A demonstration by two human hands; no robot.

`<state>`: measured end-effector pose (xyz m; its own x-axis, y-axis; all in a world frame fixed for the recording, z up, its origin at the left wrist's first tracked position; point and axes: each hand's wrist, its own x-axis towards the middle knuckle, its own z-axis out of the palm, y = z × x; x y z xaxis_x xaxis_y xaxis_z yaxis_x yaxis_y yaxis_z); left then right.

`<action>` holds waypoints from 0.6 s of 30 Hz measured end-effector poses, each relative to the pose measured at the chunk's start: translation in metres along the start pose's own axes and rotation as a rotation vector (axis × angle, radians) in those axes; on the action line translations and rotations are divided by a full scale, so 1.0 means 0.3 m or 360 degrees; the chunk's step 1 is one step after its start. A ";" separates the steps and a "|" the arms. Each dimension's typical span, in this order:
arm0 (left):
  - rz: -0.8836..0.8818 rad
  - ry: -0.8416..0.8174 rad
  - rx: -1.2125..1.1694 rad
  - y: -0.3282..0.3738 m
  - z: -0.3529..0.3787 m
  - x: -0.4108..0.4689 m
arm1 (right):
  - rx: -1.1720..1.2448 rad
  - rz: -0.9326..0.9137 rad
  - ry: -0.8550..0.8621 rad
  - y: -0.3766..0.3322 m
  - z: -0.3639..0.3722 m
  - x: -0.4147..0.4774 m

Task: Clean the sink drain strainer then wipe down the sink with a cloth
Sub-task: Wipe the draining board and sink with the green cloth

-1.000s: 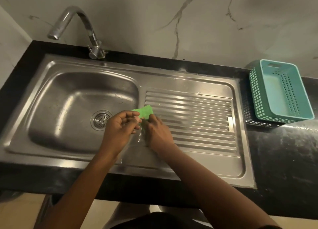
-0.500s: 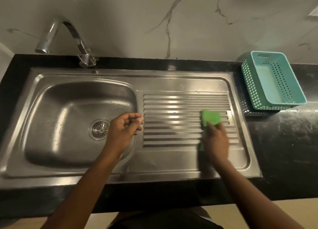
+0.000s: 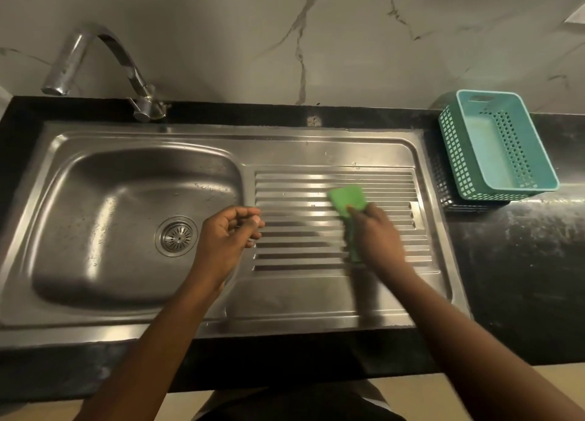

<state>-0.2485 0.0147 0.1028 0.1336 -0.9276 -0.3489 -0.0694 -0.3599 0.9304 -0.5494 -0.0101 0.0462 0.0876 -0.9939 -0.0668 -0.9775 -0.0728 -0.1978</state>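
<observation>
A stainless steel sink [image 3: 104,319] fills the black counter, with a basin on the left and a ribbed drainboard [image 3: 304,180] on the right. The round drain strainer [image 3: 176,236] sits in the basin floor. My right hand [image 3: 376,240] presses a green cloth [image 3: 348,200] flat on the drainboard ribs, blurred by motion. My left hand [image 3: 229,234] hovers over the basin's right edge with fingers curled loosely and nothing in it.
A curved chrome tap [image 3: 95,66] stands at the back left. A teal perforated basket [image 3: 497,145] rests on the black counter [image 3: 519,278] right of the sink. A marble wall rises behind.
My right hand carried the green cloth from between both hands out to the right across the drainboard, then back a little to the left. My left hand let go and stayed near the basin edge.
</observation>
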 end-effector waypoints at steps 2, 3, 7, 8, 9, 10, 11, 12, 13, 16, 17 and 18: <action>-0.0025 -0.0007 -0.0013 -0.010 0.003 0.005 | -0.0051 0.0271 0.0063 0.194 -0.056 -0.019; -0.0034 -0.0008 -0.0016 -0.014 0.006 0.007 | -0.0082 0.0358 0.0080 0.247 -0.075 -0.021; -0.0029 -0.0006 -0.0004 -0.023 0.004 0.007 | -0.0049 0.0582 0.0090 0.120 -0.054 0.001; -0.0027 -0.0006 -0.0004 -0.022 0.003 0.005 | -0.0011 0.0560 0.0084 0.037 -0.033 0.004; -0.0028 -0.0006 -0.0006 -0.021 0.004 0.004 | 0.0047 0.0486 0.0071 -0.055 -0.007 0.010; -0.0029 -0.0002 -0.0011 -0.019 0.005 0.001 | 0.0102 0.0379 0.0037 -0.155 0.020 0.019; -0.0028 0.0003 -0.0021 -0.014 0.009 0.000 | 0.0152 0.0252 -0.0003 -0.261 0.043 0.031; -0.0024 0.0009 -0.0033 -0.007 0.012 -0.004 | 0.0200 0.0116 -0.0039 -0.360 0.063 0.045; -0.0017 0.0020 -0.0040 0.001 0.015 -0.007 | 0.0235 -0.0019 -0.0075 -0.451 0.075 0.059; 0.0017 0.0058 -0.0026 0.026 0.012 -0.013 | 0.0313 -0.0299 -0.0137 -0.591 0.085 0.101; 0.0033 0.0062 -0.0013 0.034 0.010 -0.013 | 0.0302 -0.0384 -0.0157 -0.590 0.089 0.108; 0.0046 0.0062 -0.0005 0.041 0.009 -0.013 | 0.0270 -0.0472 -0.0155 -0.569 0.092 0.111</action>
<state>-0.2526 0.0135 0.1151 0.1701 -0.9329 -0.3175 -0.0708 -0.3329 0.9403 -0.3744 -0.0284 0.0508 0.3890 -0.9183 -0.0736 -0.8617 -0.3344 -0.3815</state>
